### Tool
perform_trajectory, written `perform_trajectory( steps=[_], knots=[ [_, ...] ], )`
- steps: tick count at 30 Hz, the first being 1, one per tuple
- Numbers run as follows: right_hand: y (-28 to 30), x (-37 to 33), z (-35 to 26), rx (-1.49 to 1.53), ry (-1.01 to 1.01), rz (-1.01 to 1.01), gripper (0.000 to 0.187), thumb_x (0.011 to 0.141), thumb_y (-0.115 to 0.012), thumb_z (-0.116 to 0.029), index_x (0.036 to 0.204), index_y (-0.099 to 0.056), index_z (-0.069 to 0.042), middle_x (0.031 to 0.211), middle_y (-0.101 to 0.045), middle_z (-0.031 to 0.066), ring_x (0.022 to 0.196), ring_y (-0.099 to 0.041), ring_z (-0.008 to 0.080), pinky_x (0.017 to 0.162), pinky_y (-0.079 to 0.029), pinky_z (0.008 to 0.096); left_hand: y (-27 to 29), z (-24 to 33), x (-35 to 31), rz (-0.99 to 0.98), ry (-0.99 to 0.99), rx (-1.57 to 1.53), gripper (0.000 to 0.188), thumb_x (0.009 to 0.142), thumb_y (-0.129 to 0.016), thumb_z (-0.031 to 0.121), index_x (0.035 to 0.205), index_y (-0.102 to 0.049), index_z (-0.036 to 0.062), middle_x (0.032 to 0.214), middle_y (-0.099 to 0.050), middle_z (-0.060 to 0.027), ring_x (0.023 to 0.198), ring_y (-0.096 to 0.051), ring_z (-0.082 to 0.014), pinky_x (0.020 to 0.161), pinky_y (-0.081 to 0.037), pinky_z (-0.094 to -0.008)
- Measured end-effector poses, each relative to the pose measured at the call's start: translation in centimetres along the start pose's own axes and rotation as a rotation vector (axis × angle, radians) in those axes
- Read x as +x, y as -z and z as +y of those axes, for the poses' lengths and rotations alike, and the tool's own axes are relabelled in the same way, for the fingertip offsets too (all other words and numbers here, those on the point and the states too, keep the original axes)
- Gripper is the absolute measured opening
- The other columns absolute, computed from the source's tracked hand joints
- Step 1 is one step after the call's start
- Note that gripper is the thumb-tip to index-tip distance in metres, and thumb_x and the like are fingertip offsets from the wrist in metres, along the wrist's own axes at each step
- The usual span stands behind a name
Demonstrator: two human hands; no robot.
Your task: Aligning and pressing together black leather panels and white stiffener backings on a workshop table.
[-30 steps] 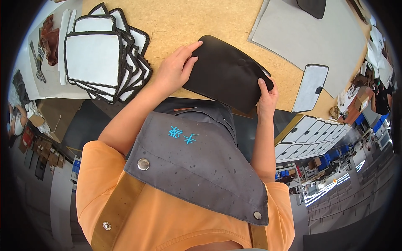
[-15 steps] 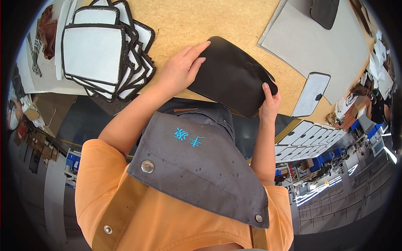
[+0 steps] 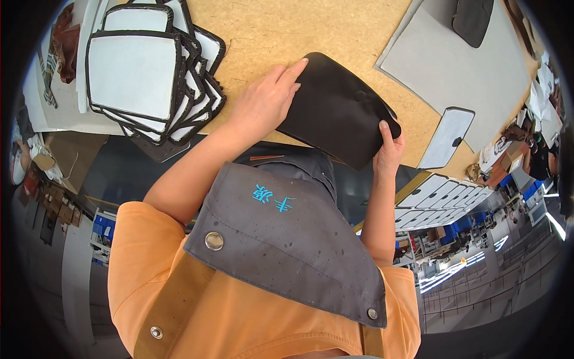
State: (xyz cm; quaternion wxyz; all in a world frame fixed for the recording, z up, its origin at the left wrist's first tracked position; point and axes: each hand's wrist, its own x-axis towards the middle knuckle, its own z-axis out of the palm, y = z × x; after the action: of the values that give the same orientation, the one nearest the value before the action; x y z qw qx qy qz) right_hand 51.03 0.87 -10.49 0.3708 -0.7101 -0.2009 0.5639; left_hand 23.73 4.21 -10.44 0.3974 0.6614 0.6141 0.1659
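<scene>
Both my hands are on a black leather piece (image 3: 338, 110) with rounded corners and a small round mark near its far edge. It lies tilted across the near edge of the worktable, its lower corner hanging over that edge. My left hand (image 3: 263, 105) grips its left side, one finger stretched along the edge near the top corner. What the other fingers do underneath is hidden. At the right corner, my right hand (image 3: 390, 146) pinches it with the thumb on top and the fingers below, mostly out of sight.
White panels with black borders (image 3: 133, 76) are stacked on the left of the worktable (image 3: 257, 36). Grey sheets (image 3: 457, 72) lie at the right, with a dark leather piece (image 3: 472, 23) on them. A white black-rimmed panel (image 3: 447, 137) sits near the right edge, above several similar panels (image 3: 442, 200).
The whole view has shifted slightly. My left hand's fingers have drawn a little closer together at the leather's edge; both hands stay on the piece.
</scene>
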Motion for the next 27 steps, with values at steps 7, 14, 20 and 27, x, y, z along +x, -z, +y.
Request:
perform_trajectory(
  steps=[7,14,20,27],
  knots=[
    [0.1,0.1,0.3,0.000,0.025,-0.019,0.022,0.082,-0.063,-0.007,0.102,-0.059,0.001,0.096,-0.061,0.0057,0.089,-0.056,0.0139,0.083,-0.043,0.0260,1.2,-0.8,0.6,-0.139,0.309,-0.486,0.031,0.090,-0.047,0.006,0.120,-0.048,0.0063,0.076,-0.058,-0.0062,0.070,-0.057,-0.0134,0.063,-0.045,-0.0260],
    [-0.1,0.0,0.4,-0.008,0.037,-0.011,0.021,0.082,-0.062,-0.007,0.102,-0.059,0.001,0.094,-0.060,0.0054,0.087,-0.056,0.0130,0.081,-0.044,0.0249,1.4,-0.6,0.1,-0.109,0.382,-0.479,0.019,0.090,-0.047,0.007,0.109,-0.051,0.0022,0.076,-0.056,-0.0045,0.070,-0.054,-0.0094,0.063,-0.045,-0.0226],
    [0.0,0.0,0.6,-0.009,0.028,-0.006,0.021,0.083,-0.062,-0.007,0.102,-0.059,0.001,0.094,-0.060,0.0051,0.086,-0.056,0.0124,0.079,-0.044,0.0243,1.4,-0.3,0.4,0.018,0.152,-0.173,0.021,0.086,-0.051,0.002,0.108,-0.052,0.0030,0.093,-0.053,-0.0114,0.075,-0.058,-0.0188,0.067,-0.047,-0.0281],
    [-0.1,0.0,0.6,-0.021,0.035,-0.008,0.021,0.083,-0.062,-0.008,0.101,-0.059,0.001,0.093,-0.060,0.0050,0.084,-0.056,0.0120,0.078,-0.044,0.0239,0.4,0.1,0.7,0.019,-0.318,0.273,0.039,0.076,-0.057,0.002,0.114,-0.053,0.0044,0.125,-0.049,-0.0064,0.109,-0.050,-0.0225,0.094,-0.035,-0.0362]
  ],
)
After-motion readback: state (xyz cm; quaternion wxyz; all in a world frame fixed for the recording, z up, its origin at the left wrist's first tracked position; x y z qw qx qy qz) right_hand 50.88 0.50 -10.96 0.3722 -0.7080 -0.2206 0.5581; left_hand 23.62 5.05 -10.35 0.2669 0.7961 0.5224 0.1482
